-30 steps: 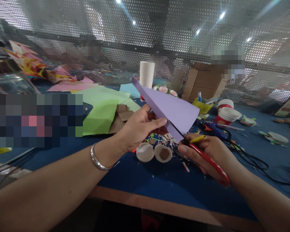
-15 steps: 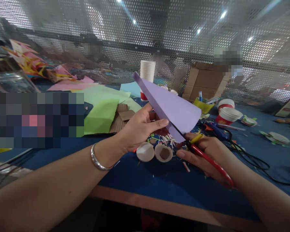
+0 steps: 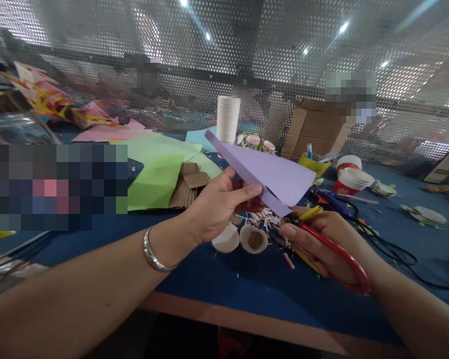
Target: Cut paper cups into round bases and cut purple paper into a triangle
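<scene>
A sheet of purple paper (image 3: pixel 275 169) is pinched along its near strip by my left hand (image 3: pixel 224 202), thumb on top and fingers underneath. A slit parts that strip from the larger curved portion of the sheet. My right hand (image 3: pixel 322 239) is closed around scissors (image 3: pixel 338 259) with red and yellow handles, close to the paper's right lower corner. Their blades are mostly hidden by the paper. Below my left hand sit two small white cut cup pieces (image 3: pixel 226 240), the right one with a brown piece (image 3: pixel 255 241) inside. Paper scraps lie behind them.
Green paper sheets (image 3: pixel 155 182) and corrugated cardboard (image 3: pixel 189 187) lie left. A stack of white paper cups (image 3: pixel 228 117) stands behind the purple paper. On the right are red-and-white cups (image 3: pixel 353 180), a blue glue gun (image 3: pixel 335 203) and its black cord (image 3: pixel 381 244). A perforated metal screen (image 3: pixel 194 65) rises behind.
The purple paper has tilted lower, and the slit between its strip and main part gapes wider. The scissors and my right hand have shifted slightly right; their handles are spread further apart.
</scene>
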A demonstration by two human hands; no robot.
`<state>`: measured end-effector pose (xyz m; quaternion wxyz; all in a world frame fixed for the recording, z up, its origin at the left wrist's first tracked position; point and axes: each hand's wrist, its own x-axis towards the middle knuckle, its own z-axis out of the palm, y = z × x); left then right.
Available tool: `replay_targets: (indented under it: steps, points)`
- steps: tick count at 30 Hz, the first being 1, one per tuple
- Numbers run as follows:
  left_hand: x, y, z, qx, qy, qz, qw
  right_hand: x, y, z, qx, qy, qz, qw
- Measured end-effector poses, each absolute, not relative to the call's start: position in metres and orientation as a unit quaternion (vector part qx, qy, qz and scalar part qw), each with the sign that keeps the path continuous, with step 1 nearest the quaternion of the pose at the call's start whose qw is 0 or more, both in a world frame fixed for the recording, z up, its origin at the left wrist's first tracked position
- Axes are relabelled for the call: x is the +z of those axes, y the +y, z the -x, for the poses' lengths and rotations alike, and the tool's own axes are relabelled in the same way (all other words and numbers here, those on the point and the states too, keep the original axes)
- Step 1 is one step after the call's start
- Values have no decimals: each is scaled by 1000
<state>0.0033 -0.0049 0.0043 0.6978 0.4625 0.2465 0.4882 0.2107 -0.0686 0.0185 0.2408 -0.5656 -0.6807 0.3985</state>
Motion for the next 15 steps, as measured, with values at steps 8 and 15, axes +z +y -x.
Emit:
replay_targets:
  steps: [8, 15]
  points:
    - [6, -6, -3, 497, 245, -493, 671, 23, -67, -207, 358, -705, 576, 208]
    - [6, -7, -3, 493, 233, -499, 673, 20, -65, -211, 421, -689, 554, 202]
